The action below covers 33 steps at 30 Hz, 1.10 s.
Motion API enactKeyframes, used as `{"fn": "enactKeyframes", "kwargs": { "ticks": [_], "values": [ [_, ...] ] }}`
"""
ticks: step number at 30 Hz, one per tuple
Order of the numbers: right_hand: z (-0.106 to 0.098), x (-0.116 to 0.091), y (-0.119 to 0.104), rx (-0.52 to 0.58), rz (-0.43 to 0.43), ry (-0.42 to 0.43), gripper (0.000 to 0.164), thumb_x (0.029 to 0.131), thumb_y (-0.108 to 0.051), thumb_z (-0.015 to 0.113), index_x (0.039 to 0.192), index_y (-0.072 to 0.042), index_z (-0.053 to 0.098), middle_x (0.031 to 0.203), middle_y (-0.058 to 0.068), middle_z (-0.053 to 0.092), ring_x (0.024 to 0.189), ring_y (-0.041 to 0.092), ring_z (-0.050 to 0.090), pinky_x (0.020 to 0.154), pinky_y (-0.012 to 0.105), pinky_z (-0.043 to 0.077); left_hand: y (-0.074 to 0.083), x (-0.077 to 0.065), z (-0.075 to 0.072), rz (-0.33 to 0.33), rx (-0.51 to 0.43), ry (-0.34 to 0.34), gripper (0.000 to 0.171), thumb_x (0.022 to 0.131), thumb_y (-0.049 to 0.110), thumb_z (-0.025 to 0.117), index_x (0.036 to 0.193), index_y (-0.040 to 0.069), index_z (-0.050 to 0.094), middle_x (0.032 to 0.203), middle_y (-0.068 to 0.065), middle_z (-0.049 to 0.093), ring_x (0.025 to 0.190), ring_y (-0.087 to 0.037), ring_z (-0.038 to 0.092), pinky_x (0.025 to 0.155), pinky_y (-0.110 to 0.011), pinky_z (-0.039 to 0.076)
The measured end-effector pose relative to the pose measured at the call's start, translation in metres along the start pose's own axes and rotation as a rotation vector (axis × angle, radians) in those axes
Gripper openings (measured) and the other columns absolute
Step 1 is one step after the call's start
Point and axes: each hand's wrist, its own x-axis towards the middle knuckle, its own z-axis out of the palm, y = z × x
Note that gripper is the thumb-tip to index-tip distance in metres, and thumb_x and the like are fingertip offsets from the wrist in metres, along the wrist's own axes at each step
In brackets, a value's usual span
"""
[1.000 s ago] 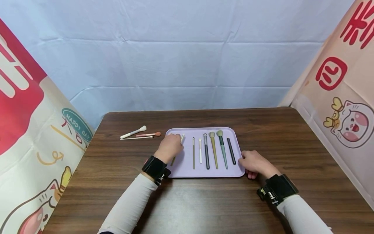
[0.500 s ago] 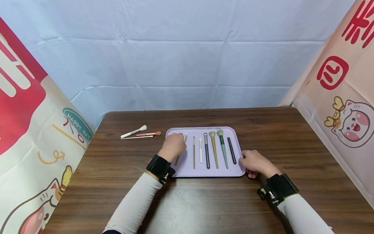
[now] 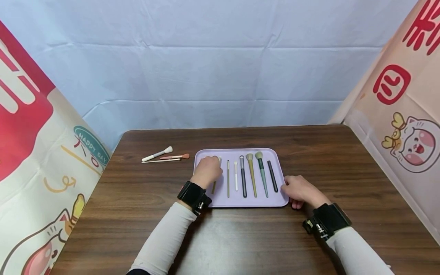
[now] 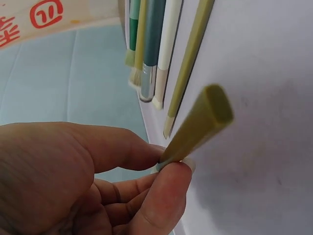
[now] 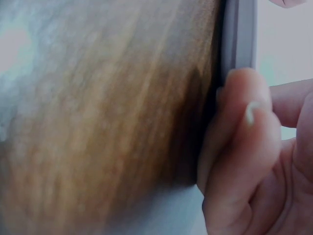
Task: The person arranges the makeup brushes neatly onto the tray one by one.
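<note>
My left hand [image 3: 207, 172] pinches an olive-handled makeup brush [image 4: 198, 120] between thumb and fingertips, over the left part of the lilac tray [image 3: 237, 202]. The fingers hide the brush's middle. To its right in the tray lie a thin olive brush [image 3: 228, 179], a small white brush [image 3: 236, 179], a dark grey brush [image 3: 243, 179], a larger olive brush [image 3: 252, 176], a green brush [image 3: 262, 176] and a black stick-like piece [image 3: 272, 177], side by side. My right hand [image 3: 300, 191] grips the tray's right rim [image 5: 239, 39], fingers against its outer wall.
Left of the tray, on the brown wooden table [image 3: 144, 214], lie a white brush [image 3: 157, 154], a brush with an orange-pink head [image 3: 175, 157] and a thin pale stick [image 3: 160, 160]. A pale blue cloth [image 3: 220, 76] hangs behind the table.
My left hand has moved a little to the right with the olive-handled brush, closer to the row in the tray. My right hand stays at the tray's right rim.
</note>
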Motion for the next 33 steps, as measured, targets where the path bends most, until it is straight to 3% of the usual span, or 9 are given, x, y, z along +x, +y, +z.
{"fn": "enactKeyframes", "kwargs": {
  "ticks": [8,17,25,33],
  "values": [
    [0.0,0.0,0.0,-0.002,-0.001,-0.002,0.019,0.097,-0.011,0.047,0.105,0.003,0.057,0.066,0.011,0.06,0.046,0.018,0.061,0.043,0.031,0.052,0.004,0.001,0.006,0.013,-0.01,0.012,0.015,0.091,0.007,0.064,0.076,0.006,0.06,0.068,-0.007,0.058,0.06,-0.023,0.054,0.057,-0.034,0.044],
    [0.0,0.0,0.0,0.005,0.014,-0.006,0.026,0.097,-0.011,0.047,0.115,0.006,0.055,0.066,0.012,0.06,0.046,0.018,0.061,0.043,0.031,0.052,0.006,0.003,0.009,0.006,-0.004,-0.01,0.018,0.091,0.007,0.061,0.074,0.007,0.058,0.068,-0.006,0.057,0.061,-0.022,0.054,0.058,-0.034,0.045],
    [0.001,0.0,0.0,0.008,0.011,0.004,0.016,0.096,-0.011,0.047,0.101,0.001,0.057,0.066,0.012,0.06,0.045,0.018,0.061,0.043,0.031,0.052,0.006,0.006,0.014,0.009,-0.017,-0.011,0.015,0.092,0.006,0.06,0.077,0.006,0.06,0.07,-0.007,0.059,0.062,-0.023,0.055,0.058,-0.034,0.046],
    [0.001,0.001,0.0,0.011,0.009,0.01,0.017,0.096,-0.01,0.047,0.103,0.002,0.058,0.065,0.012,0.06,0.045,0.017,0.061,0.043,0.032,0.052,0.008,0.004,0.015,0.014,-0.032,-0.022,0.02,0.094,0.006,0.059,0.074,0.007,0.06,0.067,-0.005,0.058,0.058,-0.021,0.054,0.055,-0.031,0.043]
  ]
}}
